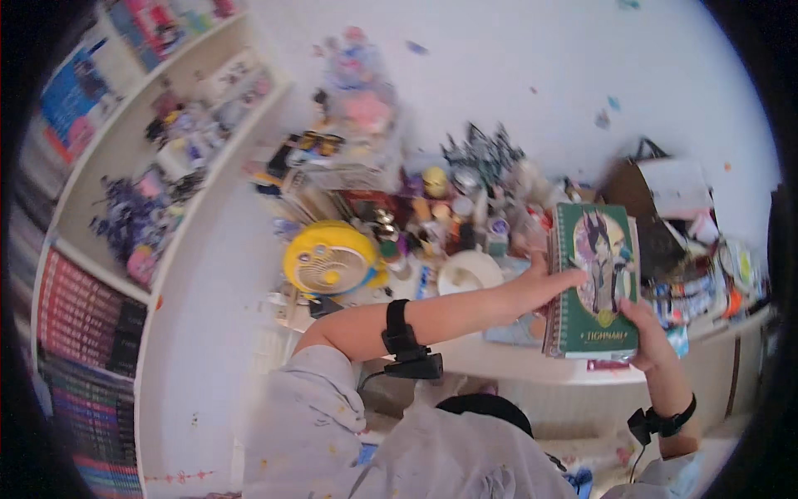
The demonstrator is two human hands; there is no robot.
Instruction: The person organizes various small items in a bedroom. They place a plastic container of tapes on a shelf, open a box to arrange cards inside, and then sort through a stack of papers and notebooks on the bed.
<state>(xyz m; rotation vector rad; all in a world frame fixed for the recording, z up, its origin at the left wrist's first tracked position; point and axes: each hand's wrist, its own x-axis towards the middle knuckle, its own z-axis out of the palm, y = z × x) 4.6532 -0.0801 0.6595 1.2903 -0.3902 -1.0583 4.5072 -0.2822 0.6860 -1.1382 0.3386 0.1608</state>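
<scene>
A stack of spiral-bound notebooks point(595, 249) is held upright above the desk's front edge, its top green cover showing an illustrated character in an oval. My left hand point(545, 274) grips the stack from its left side, with the thumb over the cover; the other fingers are partly hidden behind it. At the lower right corner my right hand point(648, 330) holds the same stack, thumb on the front. A light blue sheet or booklet point(508, 334) lies on the desk just left of the notebooks.
A yellow fan point(330, 257), a white bowl-like container point(469, 272) and many small bottles and figures crowd the desk point(555, 368). A brown bag point(648, 231) and stacked items stand at right. A white shelf point(215, 156) with books and plush toys rises at left.
</scene>
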